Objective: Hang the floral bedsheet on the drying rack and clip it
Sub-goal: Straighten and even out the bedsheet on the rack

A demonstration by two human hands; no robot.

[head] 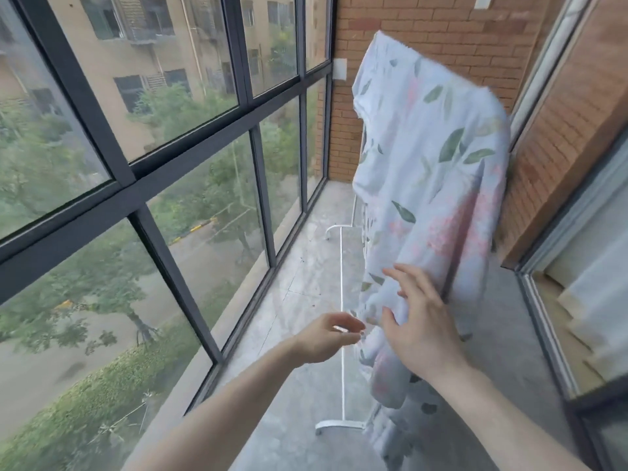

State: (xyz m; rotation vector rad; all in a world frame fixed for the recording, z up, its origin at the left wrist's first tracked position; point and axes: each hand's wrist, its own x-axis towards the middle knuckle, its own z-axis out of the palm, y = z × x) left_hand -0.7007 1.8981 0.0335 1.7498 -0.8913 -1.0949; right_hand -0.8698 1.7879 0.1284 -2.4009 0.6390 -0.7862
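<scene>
Our right hand [421, 321] lies flat, ungripping, on the floral bedsheet [431, 171]; our left hand [334, 338] pinches its lower-centre edge. Unclipped, it may slide off.

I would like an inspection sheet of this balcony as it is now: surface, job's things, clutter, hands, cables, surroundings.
Surface: grey concrete floor, bare where visible.
Job's things: floral bedsheet draped over white drying rack; no clip seen on it.
Clutter: nothing seen.
Hands: left hand pinches something small, too blurred to name; right hand, fingers spread, at the sheet's lower part.
Cables: nothing seen.
Surroundings: dark-framed windows on the left, brick wall behind, sliding door on the right.
</scene>
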